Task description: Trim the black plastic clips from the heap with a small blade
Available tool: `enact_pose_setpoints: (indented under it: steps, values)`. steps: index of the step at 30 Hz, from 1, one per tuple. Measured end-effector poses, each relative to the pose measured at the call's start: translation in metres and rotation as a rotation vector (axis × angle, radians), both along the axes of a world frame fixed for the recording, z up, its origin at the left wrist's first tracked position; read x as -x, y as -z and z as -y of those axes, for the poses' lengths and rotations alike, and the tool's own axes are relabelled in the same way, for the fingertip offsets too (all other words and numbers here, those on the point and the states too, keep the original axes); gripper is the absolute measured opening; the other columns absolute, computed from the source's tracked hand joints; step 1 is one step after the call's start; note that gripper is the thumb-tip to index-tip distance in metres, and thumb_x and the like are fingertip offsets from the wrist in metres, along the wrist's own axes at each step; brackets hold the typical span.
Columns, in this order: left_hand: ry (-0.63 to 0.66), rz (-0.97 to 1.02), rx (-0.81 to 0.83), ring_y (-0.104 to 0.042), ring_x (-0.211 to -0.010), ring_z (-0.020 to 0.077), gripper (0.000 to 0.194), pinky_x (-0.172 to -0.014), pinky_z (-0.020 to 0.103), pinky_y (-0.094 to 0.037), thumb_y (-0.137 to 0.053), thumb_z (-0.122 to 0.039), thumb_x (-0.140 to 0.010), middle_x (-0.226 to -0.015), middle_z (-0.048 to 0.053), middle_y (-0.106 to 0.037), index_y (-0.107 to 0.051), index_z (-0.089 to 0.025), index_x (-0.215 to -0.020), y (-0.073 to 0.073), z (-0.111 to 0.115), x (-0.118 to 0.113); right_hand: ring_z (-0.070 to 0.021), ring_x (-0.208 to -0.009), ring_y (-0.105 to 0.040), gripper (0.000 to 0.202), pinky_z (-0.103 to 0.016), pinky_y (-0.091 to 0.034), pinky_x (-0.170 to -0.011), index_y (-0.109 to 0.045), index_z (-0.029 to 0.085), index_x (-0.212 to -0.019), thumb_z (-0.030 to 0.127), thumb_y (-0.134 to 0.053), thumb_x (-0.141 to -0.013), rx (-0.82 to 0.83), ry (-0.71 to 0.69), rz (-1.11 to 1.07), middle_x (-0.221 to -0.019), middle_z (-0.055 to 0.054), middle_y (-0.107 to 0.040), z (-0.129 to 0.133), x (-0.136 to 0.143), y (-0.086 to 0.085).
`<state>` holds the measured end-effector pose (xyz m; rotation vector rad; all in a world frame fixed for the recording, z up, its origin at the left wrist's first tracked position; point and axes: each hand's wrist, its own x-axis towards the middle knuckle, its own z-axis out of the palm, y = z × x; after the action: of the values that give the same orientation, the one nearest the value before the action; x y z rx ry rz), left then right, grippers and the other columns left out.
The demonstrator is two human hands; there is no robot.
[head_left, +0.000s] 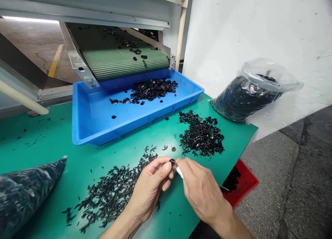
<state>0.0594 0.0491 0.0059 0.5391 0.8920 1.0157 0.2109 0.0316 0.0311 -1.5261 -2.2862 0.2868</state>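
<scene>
My left hand (154, 182) pinches a small round black part (172, 161) between thumb and fingertips, above the green table (145, 137). Close beside it on the right, my right hand (199, 187) is closed around a slim tool with a white section (179, 172), its tip at the black part. A thin metal end sticks out behind the right hand. Left of and partly behind my left hand lies a pile of black branched pieces (111, 194). Beyond my right hand is a heap of small black parts (202, 133).
A blue tray (129, 126) holding black parts sits below a green conveyor belt (124, 59). One filled plastic bag (241, 94) leans on the wall at right; another bag (28, 194) lies front left. A red bin (246, 187) stands below the table's right edge.
</scene>
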Motion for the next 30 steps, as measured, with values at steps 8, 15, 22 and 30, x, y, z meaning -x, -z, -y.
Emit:
enact_pose_setpoints:
  steps: [8,15,22,30]
  values:
    - [0.035,-0.155,-0.112,-0.043,-0.048,0.0059,0.024,-0.048,0.020,-0.029,-0.079,-0.034,-0.077,-0.064,-0.002,-0.060,-0.071,-0.018,-0.093,0.004,0.003,0.001,-0.0214,-0.078,-0.062,0.029,-0.033,-0.048,-0.068,-0.058,0.019,-0.101,0.005,-0.034,-0.093,0.026,-0.015,-0.080,-0.086,-0.005,-0.065,0.004,-0.003,0.000]
    - [0.104,-0.200,-0.143,-0.043,-0.052,0.0083,0.021,-0.048,0.021,-0.030,-0.075,-0.036,-0.080,-0.066,-0.001,-0.061,-0.069,-0.020,-0.093,0.002,0.006,-0.001,-0.0227,-0.075,-0.064,0.030,-0.034,-0.048,-0.063,-0.055,0.017,-0.108,0.003,-0.035,-0.091,-0.058,0.029,-0.007,-0.084,-0.006,-0.065,0.017,-0.003,0.001]
    - [0.099,-0.150,-0.095,-0.047,-0.064,0.0105,0.020,-0.051,0.019,-0.034,-0.071,-0.030,-0.085,-0.075,0.001,-0.064,-0.069,-0.020,-0.102,0.005,0.004,0.000,-0.0234,-0.076,-0.064,0.034,-0.035,-0.049,-0.063,-0.057,0.018,-0.107,0.000,-0.037,-0.087,-0.008,0.030,0.018,-0.084,-0.005,-0.064,0.018,-0.008,-0.003]
    - [0.081,-0.015,-0.031,-0.049,-0.062,0.0101,0.012,-0.047,0.019,-0.033,-0.065,-0.030,-0.090,-0.089,0.005,-0.068,-0.060,-0.019,-0.095,-0.007,0.003,-0.006,-0.0217,-0.075,-0.063,0.034,-0.034,-0.044,-0.064,-0.058,0.022,-0.105,0.002,-0.035,-0.089,0.136,0.065,-0.122,-0.083,-0.002,-0.064,0.024,-0.017,-0.002]
